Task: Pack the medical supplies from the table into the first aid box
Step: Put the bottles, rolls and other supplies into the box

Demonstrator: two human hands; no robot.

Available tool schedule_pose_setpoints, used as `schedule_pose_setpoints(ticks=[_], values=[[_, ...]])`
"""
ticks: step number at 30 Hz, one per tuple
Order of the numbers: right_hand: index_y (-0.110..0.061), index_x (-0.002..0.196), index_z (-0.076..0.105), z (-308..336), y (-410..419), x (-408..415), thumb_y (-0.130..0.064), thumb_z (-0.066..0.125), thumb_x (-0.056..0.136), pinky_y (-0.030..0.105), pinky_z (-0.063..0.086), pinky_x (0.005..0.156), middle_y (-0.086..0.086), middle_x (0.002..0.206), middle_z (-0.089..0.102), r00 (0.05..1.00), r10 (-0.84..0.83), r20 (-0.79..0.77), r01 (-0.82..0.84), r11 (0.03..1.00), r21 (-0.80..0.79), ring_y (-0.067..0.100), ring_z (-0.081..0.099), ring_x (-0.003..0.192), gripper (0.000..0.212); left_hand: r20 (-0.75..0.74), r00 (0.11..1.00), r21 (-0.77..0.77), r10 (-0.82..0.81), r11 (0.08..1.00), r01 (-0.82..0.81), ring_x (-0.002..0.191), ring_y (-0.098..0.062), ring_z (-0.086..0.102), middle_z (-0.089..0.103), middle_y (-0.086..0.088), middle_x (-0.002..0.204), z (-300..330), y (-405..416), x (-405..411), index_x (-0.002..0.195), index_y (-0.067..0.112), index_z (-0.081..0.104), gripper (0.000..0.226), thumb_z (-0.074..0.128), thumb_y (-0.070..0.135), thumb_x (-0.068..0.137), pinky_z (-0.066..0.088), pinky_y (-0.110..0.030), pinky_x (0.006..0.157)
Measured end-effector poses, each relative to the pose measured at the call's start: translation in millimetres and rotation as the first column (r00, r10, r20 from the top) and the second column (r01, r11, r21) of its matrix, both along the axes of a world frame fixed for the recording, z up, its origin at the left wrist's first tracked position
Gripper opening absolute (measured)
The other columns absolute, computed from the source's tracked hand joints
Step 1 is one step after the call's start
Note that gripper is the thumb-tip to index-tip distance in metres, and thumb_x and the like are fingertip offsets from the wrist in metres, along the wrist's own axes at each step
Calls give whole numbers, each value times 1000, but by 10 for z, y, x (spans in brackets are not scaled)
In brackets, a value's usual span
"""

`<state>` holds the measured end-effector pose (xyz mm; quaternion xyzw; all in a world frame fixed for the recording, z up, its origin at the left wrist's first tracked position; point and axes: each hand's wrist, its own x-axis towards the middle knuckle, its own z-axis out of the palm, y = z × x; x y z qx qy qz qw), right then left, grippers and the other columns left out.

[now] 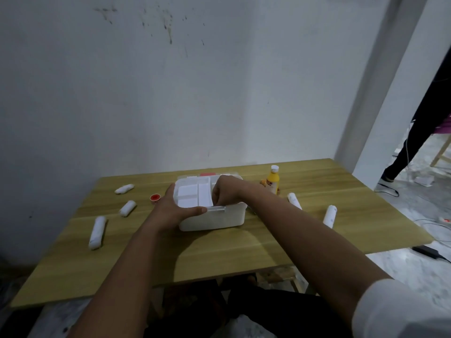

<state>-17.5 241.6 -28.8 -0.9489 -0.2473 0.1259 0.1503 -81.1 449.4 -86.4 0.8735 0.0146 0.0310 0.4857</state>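
Observation:
The white first aid box (219, 219) stands open mid-table, a white divided tray (192, 195) sitting in its top. My left hand (174, 207) grips the box's left side, thumb along the front rim. My right hand (225, 191) is curled over the tray's right edge, fingers closed on it. Three white bandage rolls lie left of the box: (124, 189), (127, 208), (97, 232). Two more rolls lie to the right: (294, 200), (330, 216). A yellow bottle (272, 182) with a white cap stands behind my right forearm.
A small red cap (155, 197) rests left of the box. A small orange item (263, 182) sits by the bottle. The wooden table (219, 259) stands against a white wall. A person's leg (415, 142) and cables show on the floor at right.

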Motion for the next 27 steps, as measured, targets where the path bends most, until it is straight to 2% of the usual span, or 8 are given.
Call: schedule_pose_setpoints(ticks=[7, 11, 14, 16, 18, 20, 23, 27], values=[[-5, 103, 77, 172, -151, -9, -7, 79, 87, 26, 62, 65, 11, 95, 78, 987, -117, -109, 141, 959, 247, 18, 75, 82, 17, -10, 1000, -15, 6, 1000, -6, 125, -17, 45, 45, 4, 154, 16, -31, -28, 156, 36, 30, 122, 93, 60, 55, 45, -29, 76], [-6, 98, 76, 415, -384, 2, -4, 67, 90, 32, 64, 65, 14, 89, 77, 948, -310, 66, 270, 900, 342, 26, 77, 77, 12, -30, 1000, -38, 5, 999, -6, 125, -17, 46, 46, 4, 153, 45, -34, -56, 156, 35, 31, 124, 92, 63, 52, 46, -31, 78], [-5, 95, 73, 469, -569, 2, -4, 58, 88, 36, 64, 65, 12, 82, 74, 873, -443, 205, 401, 890, 216, 26, 74, 68, 16, -31, 999, -46, 6, 999, -7, 124, -16, 46, 46, 5, 153, 59, -36, -81, 156, 35, 32, 125, 91, 66, 50, 45, -29, 76], [-5, 89, 64, 465, -655, -73, -3, 58, 87, 32, 59, 59, 11, 77, 69, 861, -466, 203, 452, 885, 114, 27, 71, 69, 7, -29, 1000, -48, -1, 999, -1, 121, -14, 45, 45, 6, 153, 76, -44, -101, 156, 34, 31, 126, 90, 67, 49, 43, -26, 74], [-4, 89, 59, 428, -715, -174, -4, 64, 89, 36, 61, 70, 11, 80, 65, 874, -465, 141, 471, 882, -8, 26, 68, 76, 5, -27, 1000, -51, -14, 999, 13, 122, -14, 44, 44, 5, 154, 104, -48, -114, 156, 34, 30, 125, 89, 66, 51, 44, -26, 75], [-2, 105, 60, 348, -748, -268, -11, 77, 87, 42, 62, 85, 12, 93, 65, 896, -441, 55, 444, 883, -150, 30, 70, 93, 26, -31, 1000, -36, 5, 999, -6, 130, -20, 43, 39, 1, 159, 124, -49, -123, 159, 31, 24, 125, 89, 62, 56, 49, -33, 86], [0, 123, 59, 135, -751, -330, -22, 85, 82, 45, 58, 95, 15, 119, 67, 911, -411, -26, 383, 869, -313, 32, 69, 110, 54, -3, 998, 1, 63, 998, -63, 148, -29, 32, 25, -3, 168, 128, -33, -154, 164, 30, 11, 135, 89, 59, 58, 39, -48, 110], [-1, 134, 56, -91, -772, -318, -15, 78, 86, 43, 55, 100, 14, 137, 59, 905, -423, 32, 404, 835, -373, 32, 59, 126, 54, 59, 997, -9, 54, 999, -54, 149, -28, 30, 26, -1, 168, 127, -60, -179, 164, 31, 13, 131, 92, 51, 62, 37, -46, 112]])
